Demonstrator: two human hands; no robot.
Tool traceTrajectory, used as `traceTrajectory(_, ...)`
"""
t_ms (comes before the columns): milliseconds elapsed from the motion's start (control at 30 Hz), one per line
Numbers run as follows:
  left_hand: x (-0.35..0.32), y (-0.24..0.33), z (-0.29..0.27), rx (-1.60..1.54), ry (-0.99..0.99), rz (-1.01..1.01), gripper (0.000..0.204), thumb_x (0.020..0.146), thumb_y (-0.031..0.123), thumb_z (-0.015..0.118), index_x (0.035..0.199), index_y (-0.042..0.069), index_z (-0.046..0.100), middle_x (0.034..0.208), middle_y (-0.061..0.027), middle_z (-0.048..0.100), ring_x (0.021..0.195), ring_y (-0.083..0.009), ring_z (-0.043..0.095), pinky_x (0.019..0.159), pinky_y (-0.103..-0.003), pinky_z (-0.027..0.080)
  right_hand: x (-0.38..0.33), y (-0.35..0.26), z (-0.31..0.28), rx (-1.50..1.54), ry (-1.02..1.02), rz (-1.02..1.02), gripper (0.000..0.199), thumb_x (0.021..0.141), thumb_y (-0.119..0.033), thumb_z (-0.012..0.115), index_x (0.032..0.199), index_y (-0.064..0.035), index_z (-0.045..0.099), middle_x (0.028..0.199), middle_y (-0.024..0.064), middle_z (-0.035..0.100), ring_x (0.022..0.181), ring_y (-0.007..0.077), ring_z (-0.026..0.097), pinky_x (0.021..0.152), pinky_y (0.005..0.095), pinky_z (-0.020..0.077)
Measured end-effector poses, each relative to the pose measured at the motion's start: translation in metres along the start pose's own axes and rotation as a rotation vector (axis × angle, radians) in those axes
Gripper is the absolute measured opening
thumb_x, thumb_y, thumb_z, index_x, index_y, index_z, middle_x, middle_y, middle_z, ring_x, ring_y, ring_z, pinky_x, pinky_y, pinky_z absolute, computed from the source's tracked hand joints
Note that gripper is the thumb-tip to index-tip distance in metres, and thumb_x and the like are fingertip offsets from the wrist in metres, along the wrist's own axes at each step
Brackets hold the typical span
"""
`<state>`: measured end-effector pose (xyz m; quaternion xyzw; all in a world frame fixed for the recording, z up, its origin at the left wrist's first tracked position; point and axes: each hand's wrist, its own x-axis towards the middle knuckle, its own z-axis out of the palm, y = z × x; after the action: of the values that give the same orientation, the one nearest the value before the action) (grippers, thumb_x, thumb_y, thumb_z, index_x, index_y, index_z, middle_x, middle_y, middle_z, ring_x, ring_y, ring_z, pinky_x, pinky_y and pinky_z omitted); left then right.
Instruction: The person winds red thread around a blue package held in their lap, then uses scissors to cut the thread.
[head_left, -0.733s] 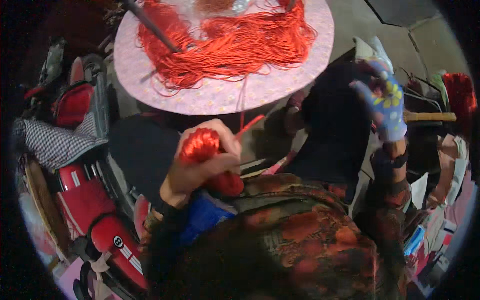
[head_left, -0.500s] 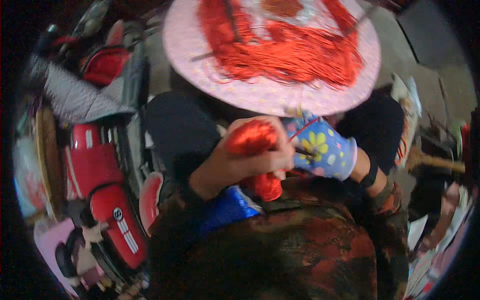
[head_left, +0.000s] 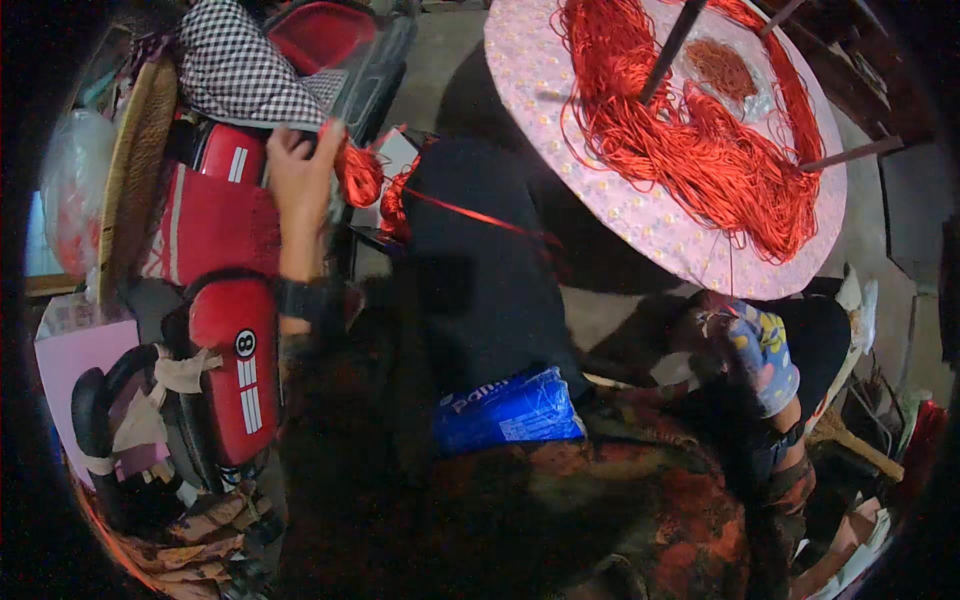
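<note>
My left hand (head_left: 300, 188) is bare and stretched out to the left, its thumb and finger closed at the top of a wound bundle of shiny red cord (head_left: 358, 178). More red cord (head_left: 395, 208) lies just right of that bundle. A red strand (head_left: 470, 214) runs from there across my dark trouser leg toward the right. My right hand (head_left: 762, 355), in a blue flowered glove, is low at the right, its fingers partly blurred. From the big red skein (head_left: 700, 170) on the round pink-covered top (head_left: 535, 85), a thin cord drops to the glove.
Dark rods (head_left: 672, 50) stand up through the skein. A clear bag of reddish-brown strands (head_left: 722, 68) lies inside its loop. A blue packet (head_left: 510, 412) rests at my lap. Red cases (head_left: 232, 370), a checkered cloth (head_left: 240, 65) and a woven tray (head_left: 130, 180) crowd the left.
My left hand has gone from beside the glove to the far left with the red bundle. The gloved hand is now lower and further right in the view, which has swung left.
</note>
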<state>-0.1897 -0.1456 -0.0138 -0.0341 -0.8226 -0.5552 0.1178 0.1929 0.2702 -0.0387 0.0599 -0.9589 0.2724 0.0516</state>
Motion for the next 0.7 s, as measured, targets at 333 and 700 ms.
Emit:
traceTrajectory(333,-0.169,0.159,0.028,-0.367,-0.902,0.284,0.067,0.081,0.012,0.072,0.137,-0.004,0.037,0.137,-0.0274,0.046,0.113,-0.0314,0.061,0.055,-0.025,0.057,0.073,-0.082,-0.025,0.24,-0.303,-0.305,0.027,0.088,-0.024,0.059,0.113,-0.0158,0.067,0.11,0.0017,0.064,0.081,0.0253,0.059,0.069,0.0384,0.0455)
traceTrajectory(700,-0.227,0.209,-0.001,0.316,-1.281,0.089,0.073,0.073,0.012,0.079,0.137,0.005,0.045,0.106,-0.0079,0.07,0.084,-0.0114,0.067,0.09,-0.025,0.045,0.072,-0.106,-0.034,0.563,-0.322,-0.417,0.042,0.087,-0.039,0.058,0.116,-0.0088,0.063,0.096,0.0117,0.066,0.081,0.0321,0.064,0.075,0.0356,0.0521)
